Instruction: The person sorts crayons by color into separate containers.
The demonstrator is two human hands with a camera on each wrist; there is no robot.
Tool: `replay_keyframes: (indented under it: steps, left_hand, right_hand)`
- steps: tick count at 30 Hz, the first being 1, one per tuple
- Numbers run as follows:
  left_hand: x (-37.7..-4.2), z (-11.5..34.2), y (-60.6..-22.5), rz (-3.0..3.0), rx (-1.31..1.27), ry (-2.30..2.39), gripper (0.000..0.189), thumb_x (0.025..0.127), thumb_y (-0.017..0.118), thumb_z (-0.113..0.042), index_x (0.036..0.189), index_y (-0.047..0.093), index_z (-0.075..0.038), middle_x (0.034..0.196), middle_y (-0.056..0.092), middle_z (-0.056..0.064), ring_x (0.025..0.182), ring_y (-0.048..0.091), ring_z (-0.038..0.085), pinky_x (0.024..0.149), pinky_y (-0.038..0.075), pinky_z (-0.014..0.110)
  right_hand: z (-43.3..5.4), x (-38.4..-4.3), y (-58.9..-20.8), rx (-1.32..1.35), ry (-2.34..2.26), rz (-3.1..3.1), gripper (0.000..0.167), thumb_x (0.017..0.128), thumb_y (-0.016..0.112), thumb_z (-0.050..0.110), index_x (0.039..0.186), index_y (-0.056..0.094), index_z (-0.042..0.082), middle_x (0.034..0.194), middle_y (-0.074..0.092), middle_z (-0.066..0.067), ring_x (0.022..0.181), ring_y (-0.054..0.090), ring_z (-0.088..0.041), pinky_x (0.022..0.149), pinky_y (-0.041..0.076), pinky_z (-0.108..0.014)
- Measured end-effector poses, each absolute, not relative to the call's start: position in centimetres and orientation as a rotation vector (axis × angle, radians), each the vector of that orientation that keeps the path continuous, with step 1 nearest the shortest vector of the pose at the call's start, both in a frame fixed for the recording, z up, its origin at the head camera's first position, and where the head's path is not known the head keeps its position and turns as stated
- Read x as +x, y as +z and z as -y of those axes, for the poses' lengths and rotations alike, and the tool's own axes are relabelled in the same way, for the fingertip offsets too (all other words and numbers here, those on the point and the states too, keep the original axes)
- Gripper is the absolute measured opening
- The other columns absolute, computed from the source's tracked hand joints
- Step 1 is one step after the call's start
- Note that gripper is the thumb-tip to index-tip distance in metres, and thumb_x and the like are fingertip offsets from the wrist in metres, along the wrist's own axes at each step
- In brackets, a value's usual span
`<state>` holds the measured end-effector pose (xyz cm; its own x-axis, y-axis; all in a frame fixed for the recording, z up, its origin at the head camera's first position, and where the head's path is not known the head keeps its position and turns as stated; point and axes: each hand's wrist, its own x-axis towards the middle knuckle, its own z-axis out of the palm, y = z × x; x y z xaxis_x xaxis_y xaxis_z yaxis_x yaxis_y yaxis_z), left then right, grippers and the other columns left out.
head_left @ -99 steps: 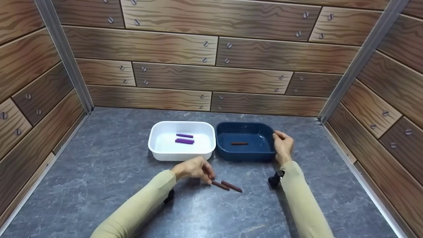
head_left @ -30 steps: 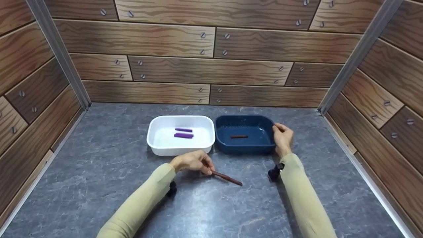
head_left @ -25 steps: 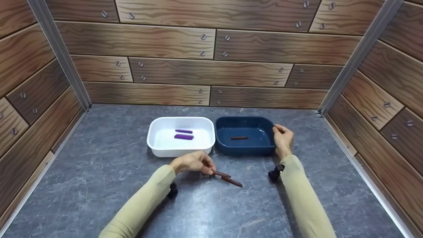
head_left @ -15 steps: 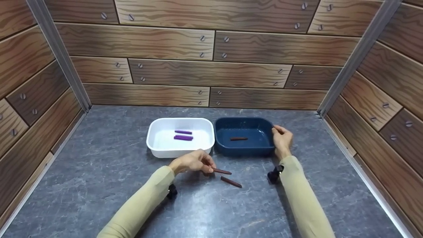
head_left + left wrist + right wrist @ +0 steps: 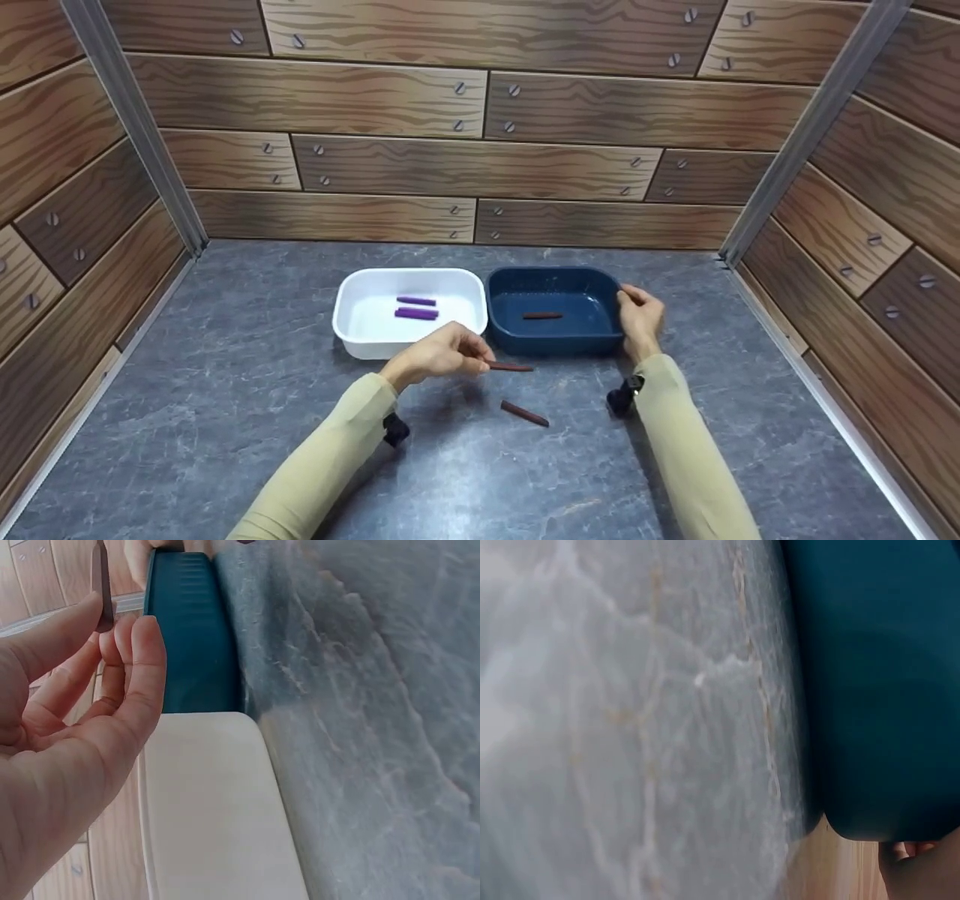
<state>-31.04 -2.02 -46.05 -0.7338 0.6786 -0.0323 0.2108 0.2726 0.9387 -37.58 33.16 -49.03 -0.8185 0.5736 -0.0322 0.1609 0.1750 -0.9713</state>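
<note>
My left hand (image 5: pixel 442 352) pinches a brown crayon (image 5: pixel 511 367) by one end, above the table in front of the containers. The left wrist view shows the faceted crayon (image 5: pixel 100 577) between thumb and fingertips. A second brown crayon (image 5: pixel 525 413) lies on the table, nearer to me. My right hand (image 5: pixel 642 319) grips the right end of the dark blue container (image 5: pixel 555 346); its fingertips are partly hidden there. One brown crayon (image 5: pixel 541 316) lies inside that container. Beside it on the left, the white container (image 5: pixel 375 350) holds several purple crayons (image 5: pixel 416 301).
The grey marbled tabletop (image 5: pixel 247 360) runs back to a wood-patterned wall (image 5: pixel 480 165), with similar walls on both sides. Both containers stand side by side, almost touching. A small black wrist camera (image 5: pixel 621 397) sits at the right wrist.
The left hand has taken up one of the two brown crayons from the table and moved it up and away from the other, toward the containers. The right hand has stayed on the blue container.
</note>
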Motion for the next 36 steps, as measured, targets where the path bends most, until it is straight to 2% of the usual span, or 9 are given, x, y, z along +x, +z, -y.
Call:
replay_keyframes:
  steps: [11, 17, 23, 30, 33, 36]
  left_hand:
    - [-32.0, 1.4, -44.8, -2.183, 0.711, 1.537, 0.013, 0.088, 0.067, 0.0, 0.098, 0.074, -0.001, 0.082, 0.066, 0.0, 0.071, 0.053, 0.01, 0.062, 0.045, 0.026]
    - [-32.8, 0.8, -44.7, -2.205, 0.621, 1.59, 0.014, 0.088, 0.068, -0.002, 0.1, 0.074, 0.0, 0.084, 0.069, 0.007, 0.073, 0.057, 0.012, 0.065, 0.047, 0.025]
    - [-33.5, 0.0, -45.0, -2.216, 0.602, 1.636, 0.013, 0.09, 0.067, -0.003, 0.101, 0.074, -0.002, 0.083, 0.067, 0.002, 0.075, 0.061, 0.014, 0.075, 0.055, 0.034]
    - [-34.2, -0.6, -45.1, -2.231, 0.605, 1.664, 0.013, 0.09, 0.066, -0.002, 0.1, 0.074, -0.001, 0.083, 0.067, 0.002, 0.075, 0.06, 0.013, 0.083, 0.055, 0.045]
    - [-34.6, -0.8, -45.2, -2.233, 0.623, 1.681, 0.013, 0.09, 0.066, -0.002, 0.101, 0.073, 0.0, 0.084, 0.067, 0.002, 0.075, 0.059, 0.012, 0.081, 0.055, 0.042]
    - [-34.6, -0.9, -45.0, -2.231, 0.646, 1.703, 0.015, 0.09, 0.066, -0.002, 0.102, 0.072, 0.004, 0.086, 0.066, 0.005, 0.075, 0.057, 0.012, 0.074, 0.054, 0.032]
  right_hand:
    - [-33.1, -37.9, -49.2, -0.672, 1.694, 2.099, 0.031, 0.098, 0.057, 0.017, 0.127, 0.066, 0.008, 0.129, 0.062, -0.011, 0.112, 0.056, -0.019, 0.09, 0.045, -0.024]
    - [-33.1, -37.9, -49.2, -0.67, 1.699, 2.096, 0.031, 0.098, 0.058, 0.018, 0.127, 0.066, 0.01, 0.128, 0.062, -0.01, 0.11, 0.057, -0.019, 0.088, 0.046, -0.025]
    - [-33.2, -37.8, -49.2, -0.693, 1.675, 2.112, 0.03, 0.098, 0.058, 0.018, 0.126, 0.067, 0.011, 0.125, 0.063, -0.009, 0.107, 0.057, -0.018, 0.087, 0.046, -0.026]
    - [-33.2, -37.7, -49.2, -0.677, 1.686, 2.109, 0.032, 0.099, 0.057, 0.019, 0.128, 0.066, 0.011, 0.127, 0.062, -0.01, 0.11, 0.057, -0.02, 0.09, 0.046, -0.027]
    - [-33.2, -37.7, -49.2, -0.678, 1.694, 2.103, 0.031, 0.099, 0.057, 0.018, 0.128, 0.066, 0.011, 0.128, 0.061, -0.01, 0.11, 0.057, -0.02, 0.09, 0.046, -0.027]
    - [-33.1, -37.7, -49.2, -0.671, 1.715, 2.089, 0.031, 0.099, 0.057, 0.017, 0.128, 0.065, 0.01, 0.128, 0.061, -0.011, 0.11, 0.056, -0.02, 0.09, 0.046, -0.026]
